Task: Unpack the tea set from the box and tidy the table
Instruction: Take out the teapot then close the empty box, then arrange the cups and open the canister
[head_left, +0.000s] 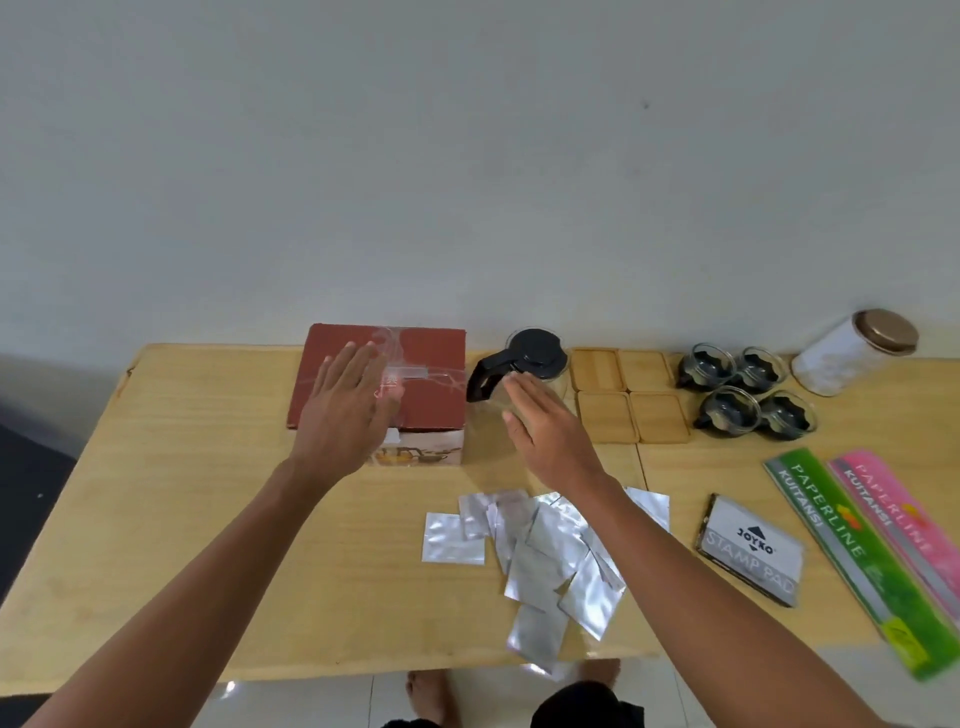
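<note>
Tea set: unpacked by the look of it, ranged along the far edge of the pale wooden table (208, 519), right of the box.
Silver foil sachets (540, 551): loose heap at the near edge, some overhanging; likely the tidying left to do.
Grey stamp pad tin (750, 548): flat, just right of the sachets.
Green receipt book (852, 551) and pink receipt book (898, 514): side by side, slanting toward the near right corner.
Left hand (340, 410): fingers spread, empty, palm down over the near edge of the red cardboard box (426, 384); contact cannot be told.
Right hand (545, 431): flat, fingers together, empty, in front of the clear glass teapot with black lid and handle (530, 358); seemingly reaching for it.
Red cardboard box: flaps down, clear tape across the top; contents hidden.
Four square wooden coasters (628, 395): laid in a neat two-by-two grid right of the teapot.
Four small glass cups with dark handles (748, 389): clustered beyond the coasters; apparently empty.
White jar with bronze lid (852, 353): far right corner, contents not visible.
</note>
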